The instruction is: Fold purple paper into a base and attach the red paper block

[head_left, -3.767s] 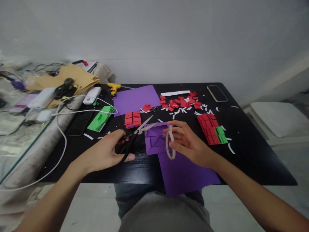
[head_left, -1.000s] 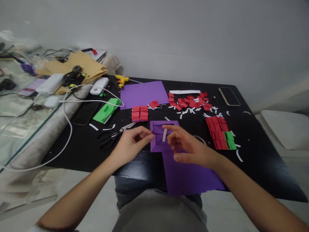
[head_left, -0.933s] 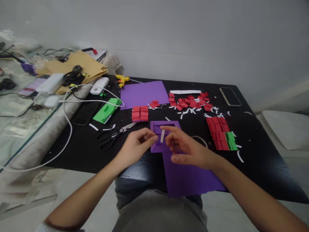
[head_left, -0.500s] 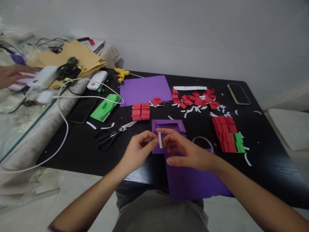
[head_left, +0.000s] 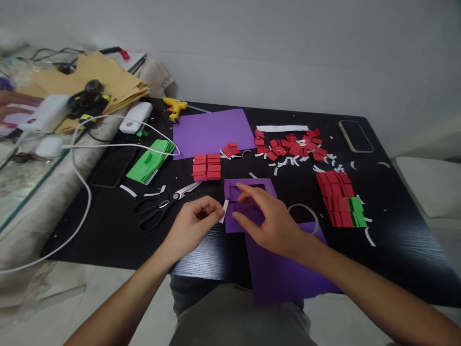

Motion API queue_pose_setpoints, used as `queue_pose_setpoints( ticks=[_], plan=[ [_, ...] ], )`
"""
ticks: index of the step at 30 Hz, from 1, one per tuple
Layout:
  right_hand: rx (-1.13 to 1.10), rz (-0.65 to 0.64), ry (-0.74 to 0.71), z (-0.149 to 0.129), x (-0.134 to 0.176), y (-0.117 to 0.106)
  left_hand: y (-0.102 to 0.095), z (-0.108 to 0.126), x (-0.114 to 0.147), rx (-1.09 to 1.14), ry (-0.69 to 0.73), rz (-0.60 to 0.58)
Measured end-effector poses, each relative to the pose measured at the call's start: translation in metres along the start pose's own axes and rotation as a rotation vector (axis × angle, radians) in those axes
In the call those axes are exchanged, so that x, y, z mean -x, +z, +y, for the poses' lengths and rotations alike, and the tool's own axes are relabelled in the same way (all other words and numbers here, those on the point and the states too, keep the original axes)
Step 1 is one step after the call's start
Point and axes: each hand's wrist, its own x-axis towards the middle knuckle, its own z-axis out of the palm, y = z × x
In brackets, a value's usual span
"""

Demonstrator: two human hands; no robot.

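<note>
My left hand pinches a thin white strip between thumb and forefinger, beside the left edge of a folded purple paper piece. Over that piece is my right hand, thumb and forefinger apart, fingertips on or just above the paper; its other fingers are partly hidden. Below, a larger purple sheet reaches past the table's front edge, partly under my right forearm. A roll of tape stands out behind my right wrist. Black-handled scissors lie partly open to the left of my left hand.
Red folded paper blocks and a red-green one flank the work. Loose red pieces and white scraps lie behind. A glue gun, green papers, phone and white cable surround it. Another person's hand is far left.
My left hand has moved left and slightly down with the white strip. My right hand has turned and opened over the folded purple piece. The other person's hand has shifted toward the left edge.
</note>
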Motion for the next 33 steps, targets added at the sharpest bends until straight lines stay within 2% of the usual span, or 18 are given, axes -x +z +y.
queue_pose_setpoints(
  ticks=[2, 5, 8, 12, 22, 29, 33],
  plan=[
    [0.161, 0.036, -0.076, 0.000, -0.002, 0.010, -0.010, -0.003, 0.001, -0.047, -0.013, 0.012],
    [0.388, -0.134, -0.150, 0.004, -0.002, 0.022, -0.026, -0.007, 0.000, -0.079, -0.029, 0.076],
    [0.532, -0.242, -0.119, 0.008, 0.003, 0.030, -0.039, -0.010, -0.004, -0.095, -0.051, 0.117],
    [0.606, -0.254, -0.043, 0.014, 0.010, 0.032, -0.049, -0.007, -0.009, -0.125, -0.055, 0.118],
    [0.586, -0.245, -0.066, 0.019, 0.014, 0.035, -0.035, 0.003, -0.027, -0.170, -0.032, 0.065],
    [0.544, -0.224, -0.068, 0.017, 0.011, 0.032, -0.021, 0.003, -0.041, -0.098, -0.226, 0.000],
    [0.539, -0.227, -0.059, 0.017, 0.006, 0.032, -0.013, 0.003, -0.052, -0.102, -0.244, -0.015]
  ],
)
